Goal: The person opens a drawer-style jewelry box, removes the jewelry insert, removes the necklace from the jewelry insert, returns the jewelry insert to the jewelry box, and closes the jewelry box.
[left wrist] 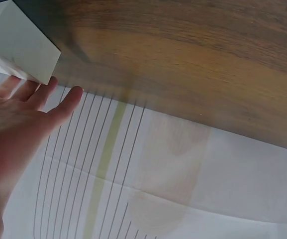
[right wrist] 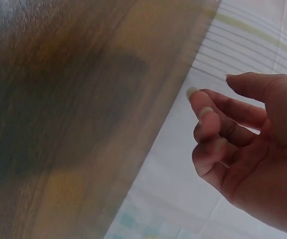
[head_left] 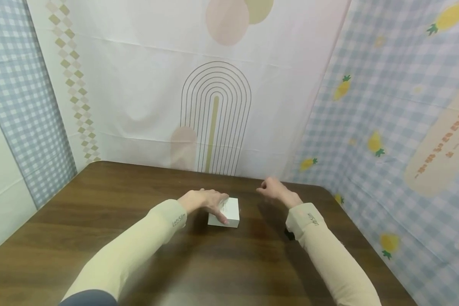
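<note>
A small white box (head_left: 231, 208) sits on the brown wooden table, with faint print on its top. My left hand (head_left: 208, 200) reaches over its left part, the thumb near the front edge and the other fingers toward the far side. In the left wrist view, the fingers of the left hand (left wrist: 29, 107) lie beside the white box (left wrist: 26, 47), fairly straight, with the thumb spread apart. Whether they press on it is hard to tell. My right hand (head_left: 276, 190) hovers right of the box, over the table's far part. Its fingers (right wrist: 208, 124) are loosely bent around nothing.
The wooden table (head_left: 137, 187) ends at a white patterned cloth (head_left: 145, 97) hung behind it. A blue checked cloth (head_left: 367, 170) with pineapples hangs along the right side. A small black thing (head_left: 289, 234) shows beneath the right cuff, mostly hidden.
</note>
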A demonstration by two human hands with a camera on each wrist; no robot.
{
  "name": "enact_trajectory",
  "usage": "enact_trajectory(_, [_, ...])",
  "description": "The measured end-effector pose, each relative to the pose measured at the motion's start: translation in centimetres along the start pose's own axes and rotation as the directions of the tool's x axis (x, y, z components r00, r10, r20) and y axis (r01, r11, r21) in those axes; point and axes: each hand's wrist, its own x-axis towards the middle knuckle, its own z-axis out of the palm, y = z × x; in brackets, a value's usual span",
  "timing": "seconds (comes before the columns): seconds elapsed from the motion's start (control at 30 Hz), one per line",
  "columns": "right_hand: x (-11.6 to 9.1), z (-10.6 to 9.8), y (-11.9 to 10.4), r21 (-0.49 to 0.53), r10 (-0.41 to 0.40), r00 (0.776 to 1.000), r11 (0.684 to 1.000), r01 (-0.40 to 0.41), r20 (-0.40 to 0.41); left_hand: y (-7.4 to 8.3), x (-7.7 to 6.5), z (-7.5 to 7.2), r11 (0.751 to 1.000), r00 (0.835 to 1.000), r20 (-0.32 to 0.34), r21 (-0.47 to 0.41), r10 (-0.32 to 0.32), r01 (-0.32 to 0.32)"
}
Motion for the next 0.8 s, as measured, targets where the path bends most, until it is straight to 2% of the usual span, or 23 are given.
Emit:
enact_trajectory(0.13, [0.1, 0.4, -0.2, -0.022, -0.011, 0.999, 1.000, 0.012, 0.050, 0.1, 0.5, -0.3, 0.999, 1.000, -0.005, 0.018, 0.031, -0.030])
enact_trajectory(0.27, [0.0, 0.5, -0.7, 0.019, -0.009, 0.986, 1.000, 0.006, 0.166, 0.5, 0.7, -0.5, 0.999, 0.999, 0.012, -0.007, 0.032, -0.032])
enact_trajectory(0.47, [0.3, 0.8, -1.3, 0.108, -0.067, 0.939, 0.994, 0.032, 0.339, 0.8, 0.4, -0.6, 1.000, 1.000, 0.022, -0.011, -0.001, 0.001])
enact_trajectory(0.57, [0.4, 1.1, -1.8, 0.147, -0.068, 0.912, 0.989, 0.009, 0.405, 0.9, 0.3, -0.5, 1.000, 1.000, 0.022, -0.013, -0.006, 0.006])
enact_trajectory(0.67, [0.5, 1.5, -2.2, 0.184, -0.055, 0.895, 0.982, -0.030, 0.442, 0.9, 0.3, -0.4, 1.000, 1.000, 0.022, -0.020, -0.014, 0.014])
enact_trajectory(0.8, [0.6, 2.2, -2.3, 0.203, -0.028, 0.893, 0.976, -0.072, 0.449, 1.1, 0.4, -0.3, 0.999, 0.999, 0.025, -0.037, -0.023, 0.024])
